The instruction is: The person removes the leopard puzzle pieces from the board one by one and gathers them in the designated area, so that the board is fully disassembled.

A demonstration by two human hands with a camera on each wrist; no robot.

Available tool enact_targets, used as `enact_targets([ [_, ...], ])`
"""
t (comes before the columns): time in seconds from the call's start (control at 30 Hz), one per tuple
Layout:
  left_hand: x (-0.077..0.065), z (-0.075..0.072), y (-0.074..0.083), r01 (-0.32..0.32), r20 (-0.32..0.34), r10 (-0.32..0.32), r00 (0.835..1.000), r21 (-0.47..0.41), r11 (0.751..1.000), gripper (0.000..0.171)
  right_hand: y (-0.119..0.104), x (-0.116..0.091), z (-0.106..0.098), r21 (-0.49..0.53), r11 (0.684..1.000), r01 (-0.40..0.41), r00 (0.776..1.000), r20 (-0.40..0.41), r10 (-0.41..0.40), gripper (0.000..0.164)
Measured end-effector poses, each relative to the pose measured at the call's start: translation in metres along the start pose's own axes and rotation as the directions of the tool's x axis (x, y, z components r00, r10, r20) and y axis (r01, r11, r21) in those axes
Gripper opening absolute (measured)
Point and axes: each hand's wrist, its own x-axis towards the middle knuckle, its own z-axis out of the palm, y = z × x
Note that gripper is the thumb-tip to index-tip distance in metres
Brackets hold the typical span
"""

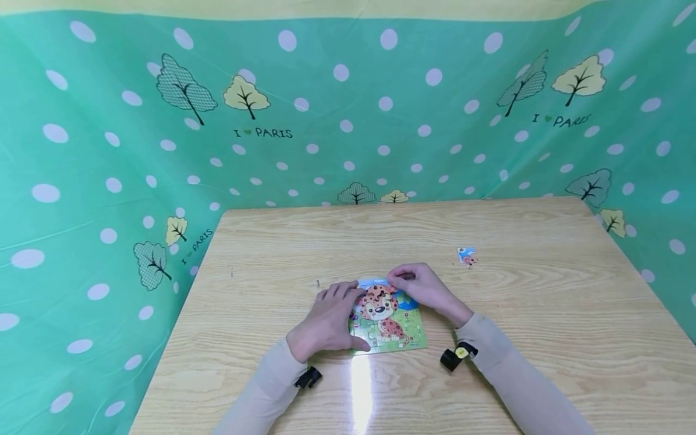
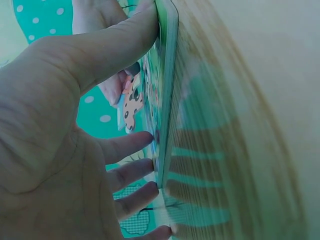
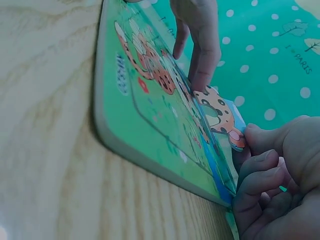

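A jigsaw puzzle board [image 1: 411,339] with a spotted leopard cub on green grass lies flat on the table. My left hand [image 1: 333,320] rests over its left side, fingers spread and the thumb on the near edge; in the left wrist view the fingertips touch the board. At the far right part of the board, my right hand [image 1: 426,289] pinches a puzzle piece [image 3: 220,114] between thumb and fingers. That piece shows spotted orange fur, a pink ear and some blue; it stands tilted up from the board. The left fingers partly cover the board's left side.
Another loose puzzle piece [image 1: 466,256], blue with a pink figure, lies on the wooden table [image 1: 516,290] beyond the right hand. Tiny specks lie left of the board. A green dotted cloth [image 1: 380,145] hangs behind and at the sides of the table.
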Motion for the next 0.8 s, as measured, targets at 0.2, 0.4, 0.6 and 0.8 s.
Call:
enact_targets([
  [0.2,0.000,0.000,0.000,-0.002,-0.003,0.002,1.000,-0.003,1.000,0.115,0.005,0.000,-0.005,-0.014,1.000,-0.002,1.000,-0.013,0.002,0.028],
  [0.4,-0.001,0.000,0.000,-0.004,-0.002,0.004,1.000,0.001,1.000,0.114,0.008,-0.002,-0.012,-0.033,0.999,-0.019,0.999,-0.045,0.017,0.029],
  [0.6,-0.002,0.000,0.000,0.007,0.003,-0.007,1.000,0.006,1.000,0.115,0.012,-0.002,-0.020,-0.053,0.999,-0.013,0.998,-0.059,0.010,0.030],
  [0.8,-0.003,0.000,0.000,0.009,0.007,-0.009,1.000,0.005,1.000,0.115,0.016,-0.005,-0.032,-0.065,0.998,-0.017,0.997,-0.075,0.012,0.033],
])
